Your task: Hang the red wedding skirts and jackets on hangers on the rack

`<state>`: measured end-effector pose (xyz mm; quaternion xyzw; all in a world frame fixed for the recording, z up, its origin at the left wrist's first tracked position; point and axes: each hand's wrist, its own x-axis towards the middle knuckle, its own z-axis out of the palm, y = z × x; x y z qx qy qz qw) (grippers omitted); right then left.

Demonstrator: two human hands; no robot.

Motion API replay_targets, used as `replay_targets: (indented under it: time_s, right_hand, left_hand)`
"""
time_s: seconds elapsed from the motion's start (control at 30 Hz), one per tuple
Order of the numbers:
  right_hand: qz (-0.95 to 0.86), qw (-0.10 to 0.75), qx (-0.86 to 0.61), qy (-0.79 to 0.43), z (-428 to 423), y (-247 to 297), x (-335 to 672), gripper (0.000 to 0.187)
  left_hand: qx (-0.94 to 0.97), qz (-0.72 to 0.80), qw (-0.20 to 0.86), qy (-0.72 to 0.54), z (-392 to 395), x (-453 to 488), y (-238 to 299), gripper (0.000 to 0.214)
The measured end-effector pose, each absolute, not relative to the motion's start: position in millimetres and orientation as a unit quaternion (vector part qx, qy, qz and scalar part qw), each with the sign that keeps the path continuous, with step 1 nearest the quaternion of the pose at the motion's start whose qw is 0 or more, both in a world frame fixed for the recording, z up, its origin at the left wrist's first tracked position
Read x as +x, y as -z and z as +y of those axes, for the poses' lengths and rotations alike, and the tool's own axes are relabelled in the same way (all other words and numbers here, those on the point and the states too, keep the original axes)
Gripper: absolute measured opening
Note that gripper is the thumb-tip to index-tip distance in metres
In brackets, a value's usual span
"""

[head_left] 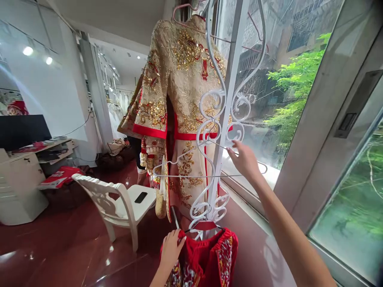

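While both hands work, right hand point(243, 161): fingers half-curled at the crosswise white wire hanger's point(191, 175) right end, hold unclear.
Left hand point(170, 251): closed on the red embroidered skirt point(203, 259), lower down.

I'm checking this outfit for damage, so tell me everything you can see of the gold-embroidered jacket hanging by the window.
The long cream jacket hangs upright from a pink hanger, its back or front not clearly identifiable. Dense gold sequin and beadwork covers the shoulders and wide sleeves, with gold floral embroidery lower down. Red bands edge the sleeves, and a small red tassel hangs near the top. A white scrollwork rack stands in front of it; whether they touch cannot be told. No damage shows from this view.
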<state>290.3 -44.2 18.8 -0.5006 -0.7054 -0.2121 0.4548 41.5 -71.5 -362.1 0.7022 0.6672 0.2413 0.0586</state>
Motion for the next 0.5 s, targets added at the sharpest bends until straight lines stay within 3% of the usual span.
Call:
replay_targets:
  time_s: [0.1, 0.27, 0.5]
  right_hand:
    - [-0.719, 0.413, -0.540, 0.146, -14, -19, 295, 0.046]
    - [-0.609, 0.391, -0.594, 0.353, -59, -72, 343, 0.058]
    - [-0.484, 0.190, -0.738, 0.431, -103, -117, 445, 0.040]
  left_hand:
    - [0.711, 0.668, 0.065, -0.208, -69, 39, 356, 0.040]
    - [0.729, 0.656, 0.069, -0.185, -64, 34, 355, 0.037]
    - [0.733, 0.656, 0.051, -0.172, -55, 32, 357, 0.041]
